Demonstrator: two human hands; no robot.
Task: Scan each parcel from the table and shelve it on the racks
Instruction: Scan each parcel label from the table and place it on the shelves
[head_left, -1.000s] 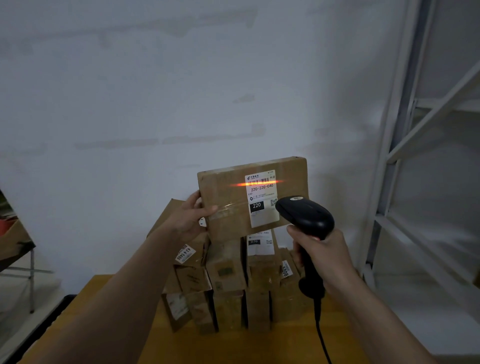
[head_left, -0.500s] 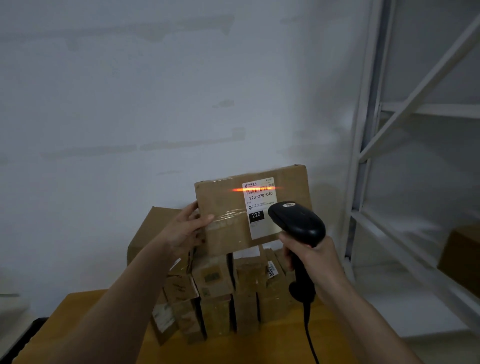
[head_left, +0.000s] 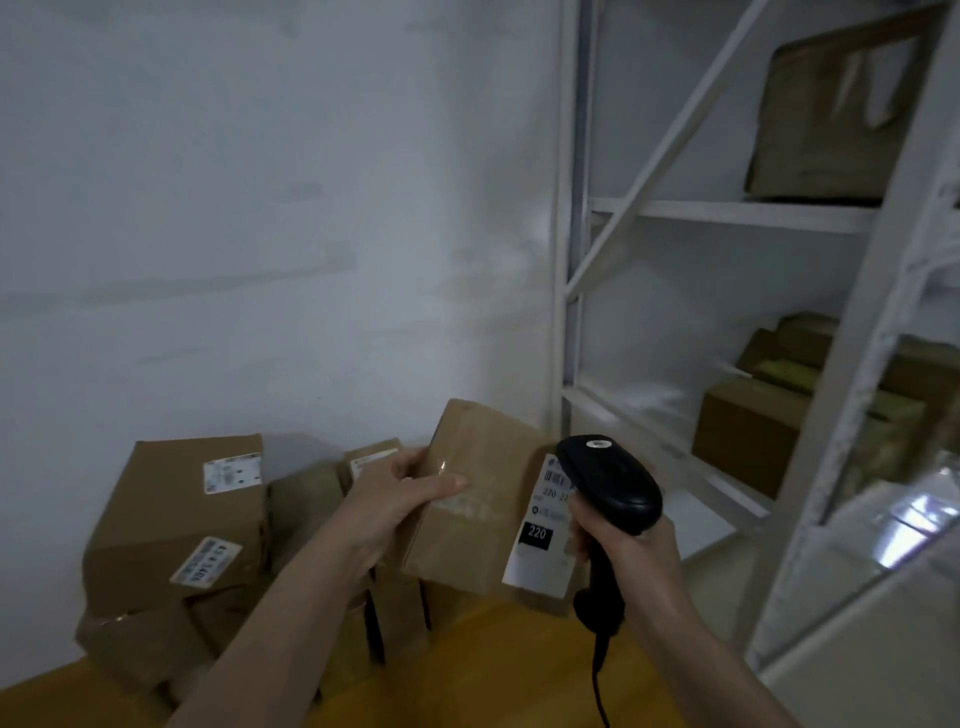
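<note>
At 5 o'clock, nearest us, our right hand (head_left: 631, 545) wraps its fingers around the grip of a black handheld scanner (head_left: 608, 480), its cord trailing down off the bottom edge. At 7 o'clock our left hand (head_left: 392, 501) grips the parcel (head_left: 478, 499) by its left end, thumb laid across the front and fingers curled behind. We hold the parcel above the yellow-wood table (head_left: 519, 670), tilted, just left of the scanner head, which overlaps its right edge. It is a flat brown cardboard box, sealed with clear glossy tape; a white shipping label (head_left: 540, 540) on its right side carries a barcode, the digits "220-22" before the scanner hides the rest, and "220" in white on a black block. Behind our wrists, from 8 to 6 o'clock, more brown boxes (head_left: 182, 519) stand piled on the table against the pale wall. At 3 o'clock rises the white metal rack (head_left: 727, 213), with cartons (head_left: 753, 431) on its middle and upper shelves.
</note>
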